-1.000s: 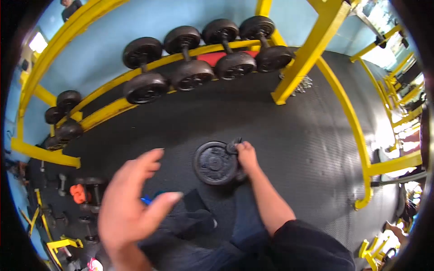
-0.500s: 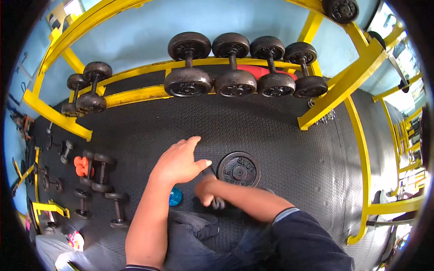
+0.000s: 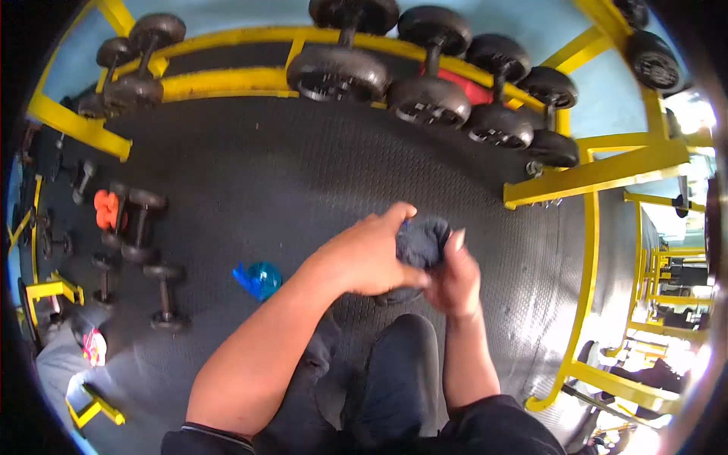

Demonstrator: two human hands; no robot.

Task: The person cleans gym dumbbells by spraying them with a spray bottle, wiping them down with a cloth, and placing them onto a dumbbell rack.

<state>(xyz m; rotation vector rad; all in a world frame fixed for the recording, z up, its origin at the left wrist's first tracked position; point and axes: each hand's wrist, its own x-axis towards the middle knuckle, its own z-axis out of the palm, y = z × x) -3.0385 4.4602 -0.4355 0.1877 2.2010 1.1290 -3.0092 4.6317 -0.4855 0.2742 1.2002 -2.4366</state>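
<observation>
Both hands are together at the centre, around a bunched dark grey cloth (image 3: 423, 243). My left hand (image 3: 368, 258) grips it from the left, thumb below and fingers above. From the right, my right hand (image 3: 455, 280) closes on its other side, thumb up and slightly blurred. The round black weight plate on the floor is almost wholly hidden under the hands; only a dark edge shows below them. A translucent blue bottle (image 3: 265, 280) with a blue top is on the floor to the left of my left forearm.
Large black dumbbells (image 3: 428, 102) sit along a yellow rack (image 3: 227, 83) ahead. Several smaller dumbbells (image 3: 165, 296) and an orange one (image 3: 106, 208) are on the black mat (image 3: 250, 167) at left. A yellow frame post (image 3: 588, 296) stands at right. Part of another person (image 3: 68, 364) shows at lower left.
The view has tilted down and shifted. My right hand has come up from low beside the plate, and my left hand, spread before, has closed on the cloth with it.
</observation>
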